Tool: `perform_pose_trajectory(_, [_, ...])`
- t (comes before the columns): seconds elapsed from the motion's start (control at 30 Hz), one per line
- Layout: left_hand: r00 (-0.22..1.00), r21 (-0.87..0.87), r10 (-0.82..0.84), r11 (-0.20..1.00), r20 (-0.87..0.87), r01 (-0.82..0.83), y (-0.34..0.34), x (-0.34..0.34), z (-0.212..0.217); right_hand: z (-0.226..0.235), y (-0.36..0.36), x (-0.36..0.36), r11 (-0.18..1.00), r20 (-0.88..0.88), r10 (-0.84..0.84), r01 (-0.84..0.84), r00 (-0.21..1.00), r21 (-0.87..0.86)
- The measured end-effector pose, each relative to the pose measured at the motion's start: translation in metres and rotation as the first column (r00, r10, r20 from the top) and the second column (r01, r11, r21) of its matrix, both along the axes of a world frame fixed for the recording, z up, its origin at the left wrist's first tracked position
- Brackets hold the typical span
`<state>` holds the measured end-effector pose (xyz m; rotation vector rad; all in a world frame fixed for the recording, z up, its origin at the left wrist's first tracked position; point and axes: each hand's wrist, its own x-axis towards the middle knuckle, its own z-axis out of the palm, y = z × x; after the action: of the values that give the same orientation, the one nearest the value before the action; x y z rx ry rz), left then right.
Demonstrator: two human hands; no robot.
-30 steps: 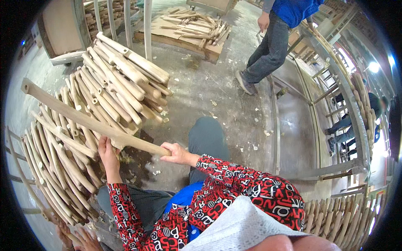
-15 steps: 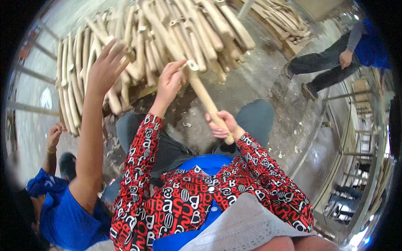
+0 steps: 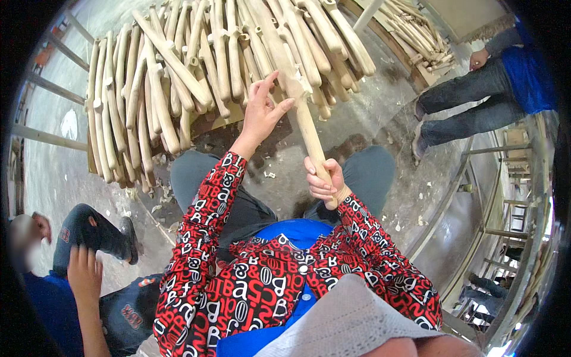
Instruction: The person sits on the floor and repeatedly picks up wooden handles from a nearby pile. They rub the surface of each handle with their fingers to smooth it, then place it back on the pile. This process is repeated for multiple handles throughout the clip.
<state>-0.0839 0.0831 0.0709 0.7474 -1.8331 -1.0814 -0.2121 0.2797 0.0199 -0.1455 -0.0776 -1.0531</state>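
Observation:
My right hand [image 3: 323,182] grips the near end of a long pale wooden piece [image 3: 291,83] that runs up and away over a stack of similar shaped wooden pieces [image 3: 196,65]. My left hand [image 3: 262,110] is raised beside that piece with fingers spread, fingertips at or just short of its left side; it holds nothing. Both my sleeves are red with black and white lettering. My knees in grey trousers lie just below the hands.
The stack rests on a low pallet over a concrete floor strewn with wood chips. A second pile of wooden pieces [image 3: 416,30] lies at the top right beside a standing person in blue [image 3: 488,89]. Another person [image 3: 71,279] crouches at lower left. Metal racks [image 3: 499,196] line the right.
My view has swung toward the stack. The wooden piece turned from lying across to pointing away from me. A co-worker's raised arm has dropped out of the way, and my left hand let go.

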Motion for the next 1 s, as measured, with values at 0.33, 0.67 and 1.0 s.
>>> perform_pose_trajectory(0.33, [0.999, 0.176, -0.046, 0.983, -0.019, 0.048, -0.019, 0.006, -0.012, -0.014, 0.010, -0.007, 0.985, -0.313, 0.080, -0.027, 0.946, 0.170])
perform_pose_trajectory(0.67, [0.996, 0.124, 0.083, 0.989, -0.026, -0.079, -0.018, 0.005, -0.014, -0.003, 0.004, 0.004, 0.991, -0.358, 0.048, 0.000, 0.932, 0.134])
perform_pose_trajectory(1.0, [0.969, -0.225, 0.238, 0.950, 0.062, -0.218, -0.007, 0.000, -0.006, -0.006, -0.003, 0.006, 0.992, -0.488, -0.047, 0.100, 0.872, 0.082])
